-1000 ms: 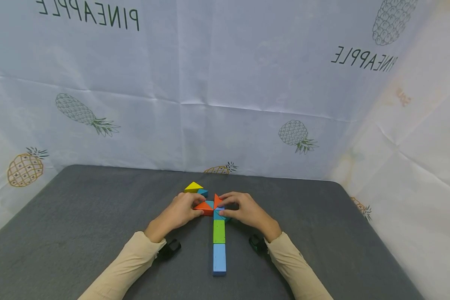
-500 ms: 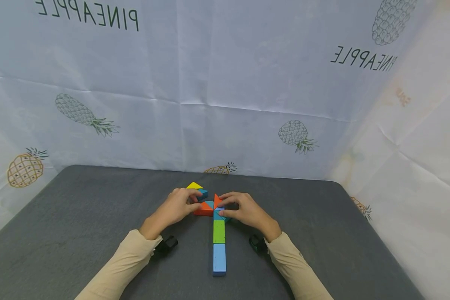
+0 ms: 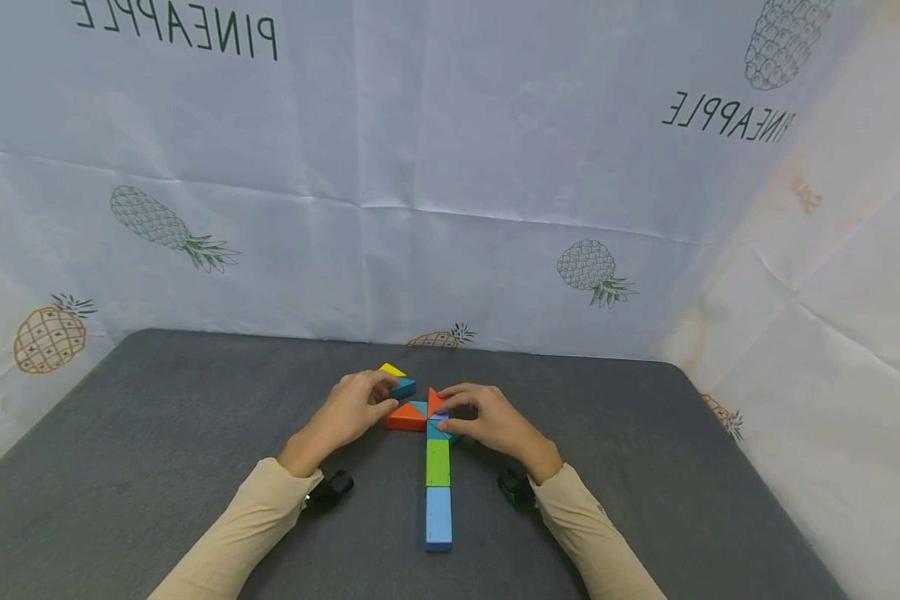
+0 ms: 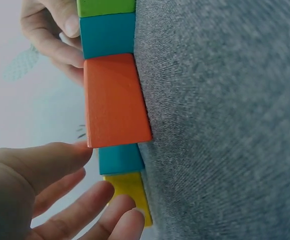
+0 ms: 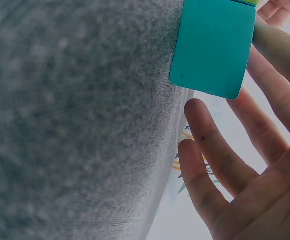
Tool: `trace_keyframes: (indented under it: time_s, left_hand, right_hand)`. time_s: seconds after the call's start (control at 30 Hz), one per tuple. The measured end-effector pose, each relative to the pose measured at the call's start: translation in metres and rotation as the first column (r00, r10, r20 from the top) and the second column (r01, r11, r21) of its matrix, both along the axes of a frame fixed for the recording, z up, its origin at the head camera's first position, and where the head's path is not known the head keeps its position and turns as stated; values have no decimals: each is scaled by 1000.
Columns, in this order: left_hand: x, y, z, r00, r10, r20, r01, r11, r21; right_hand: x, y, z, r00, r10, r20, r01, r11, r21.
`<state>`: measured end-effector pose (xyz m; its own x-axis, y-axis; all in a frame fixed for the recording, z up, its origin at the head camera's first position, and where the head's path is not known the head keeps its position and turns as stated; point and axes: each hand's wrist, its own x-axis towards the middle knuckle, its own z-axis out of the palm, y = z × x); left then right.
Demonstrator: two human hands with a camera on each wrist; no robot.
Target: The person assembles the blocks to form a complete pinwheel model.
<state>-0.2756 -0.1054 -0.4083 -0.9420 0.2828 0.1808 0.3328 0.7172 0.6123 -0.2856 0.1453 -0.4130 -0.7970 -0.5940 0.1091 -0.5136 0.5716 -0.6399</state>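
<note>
My left hand (image 3: pixel 345 410) stands at the left of the block figure, its fingers loosely bent near a dark blue triangular block (image 3: pixel 403 387) and a yellow triangular block (image 3: pixel 393 369). In the left wrist view its thumb is beside an orange-red triangular block (image 4: pixel 115 102), and nothing shows between its fingers. My right hand (image 3: pixel 498 421) pinches a light blue triangular block (image 3: pixel 441 417) at the figure's centre between thumb and index finger. Its other fingers (image 5: pixel 217 145) extend loosely past a teal block (image 5: pixel 212 47). An upright orange triangular block (image 3: pixel 433 402) stands beside its fingertips.
Below the centre, a green rectangular block (image 3: pixel 438 462) and a blue rectangular block (image 3: pixel 438 518) form a straight stem towards me. All lie on a dark grey table (image 3: pixel 195 433). A pineapple-printed cloth (image 3: pixel 450 150) hangs behind its far edge.
My left hand has let go of the orange-red block and moved back and slightly left, towards the dark blue and yellow blocks. My right hand has stayed in place.
</note>
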Motion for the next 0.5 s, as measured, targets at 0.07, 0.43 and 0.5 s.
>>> trace_keyframes:
  time_s: [0.07,0.43,0.5]
  left_hand:
    - [0,0,-1,1000,8,-1,-8,1000,6]
    - [0,2,-4,1000,12,26,-12,1000,4]
    - [0,2,-4,1000,9,21,-9,1000,0]
  right_hand:
    - [0,0,0,1000,-1,-1,1,1000,2]
    - [-1,0,-1,1000,10,-21,-10,1000,-7]
    - [-1,1,-1,1000,8,-20,-8,1000,-8]
